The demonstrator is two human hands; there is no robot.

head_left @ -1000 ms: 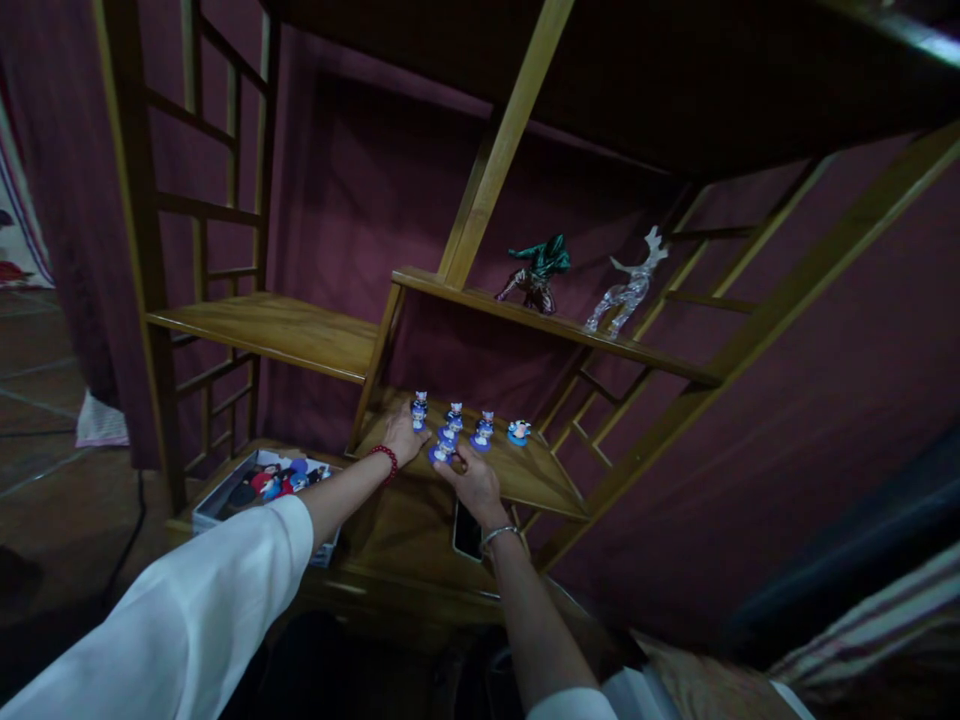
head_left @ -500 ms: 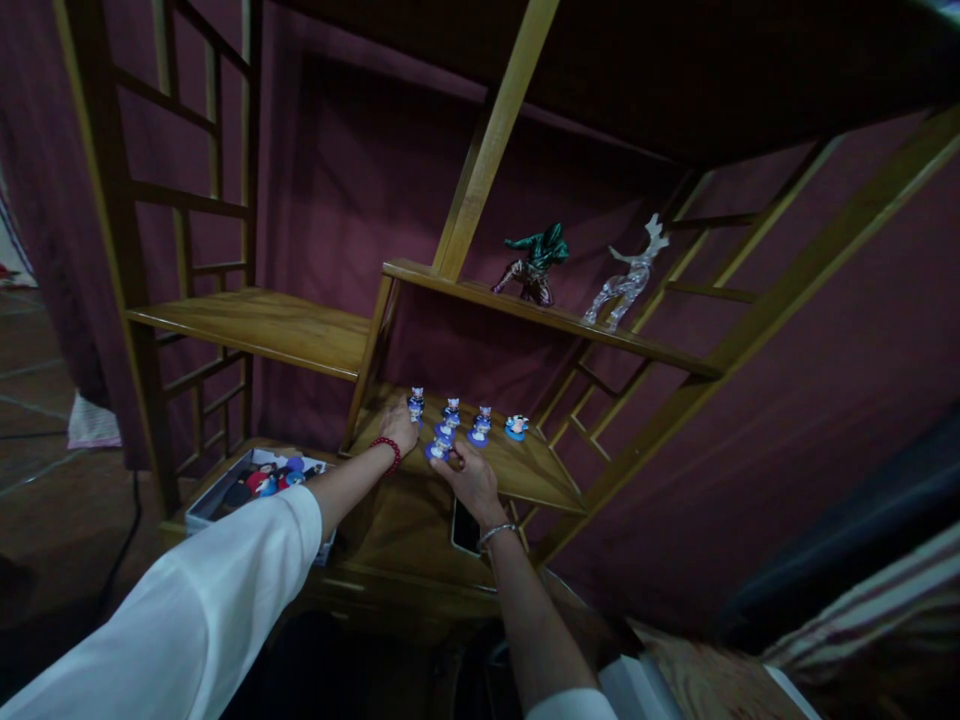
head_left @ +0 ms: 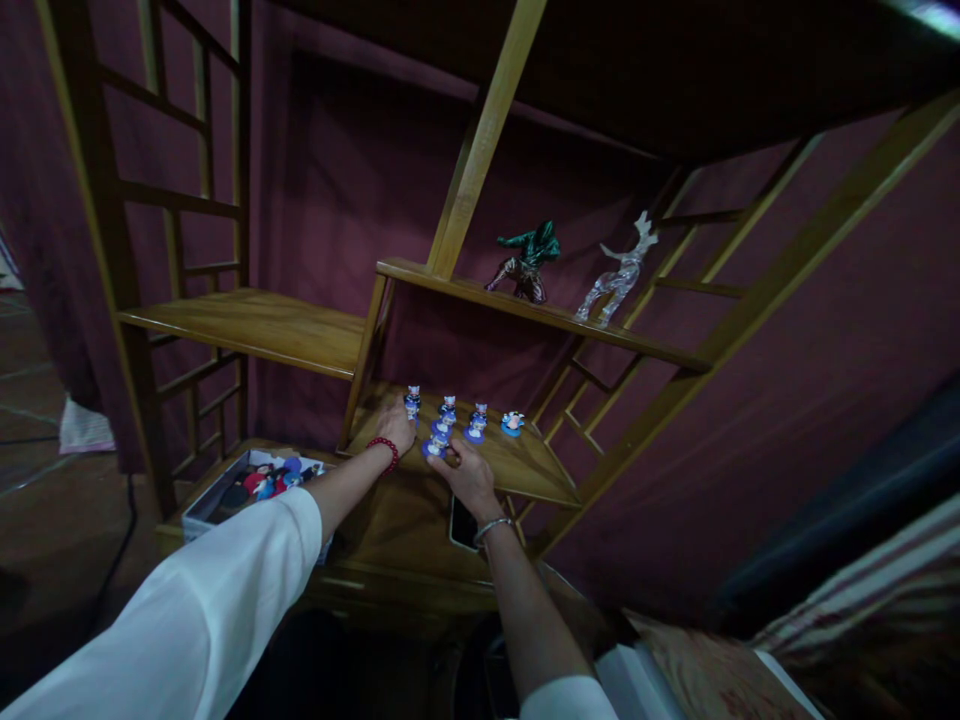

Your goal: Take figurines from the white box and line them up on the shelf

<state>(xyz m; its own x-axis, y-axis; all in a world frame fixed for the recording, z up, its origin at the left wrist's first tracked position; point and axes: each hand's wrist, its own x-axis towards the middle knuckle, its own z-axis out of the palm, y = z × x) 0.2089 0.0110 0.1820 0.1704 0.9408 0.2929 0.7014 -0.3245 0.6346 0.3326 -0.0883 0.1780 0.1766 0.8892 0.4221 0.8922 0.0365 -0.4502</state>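
Observation:
Several small figurines on round purple bases stand in short rows on a low wooden shelf (head_left: 517,474). My left hand (head_left: 396,426), with a red bead bracelet, is closed at the side of the leftmost front figurine (head_left: 412,410); its fingertips are partly hidden. With thumb and fingers, my right hand (head_left: 471,474) pinches the base of the nearest figurine (head_left: 435,444) in the middle row. Right of that row stands another purple-based figurine (head_left: 475,428). A figurine on a blue base (head_left: 512,424) is farthest right.
On the shelf above stand a dark green hooded figure (head_left: 531,262) and a clear deer-like figure (head_left: 618,275). An open box (head_left: 196,522) of colourful figures sits at lower left. Below the low shelf lies a phone (head_left: 462,524). Wooden posts and lattice frame the sides.
The view has shifted slightly, so everything sits a little further left. Both hands stay at the same figurines, with hardly any movement of their own.

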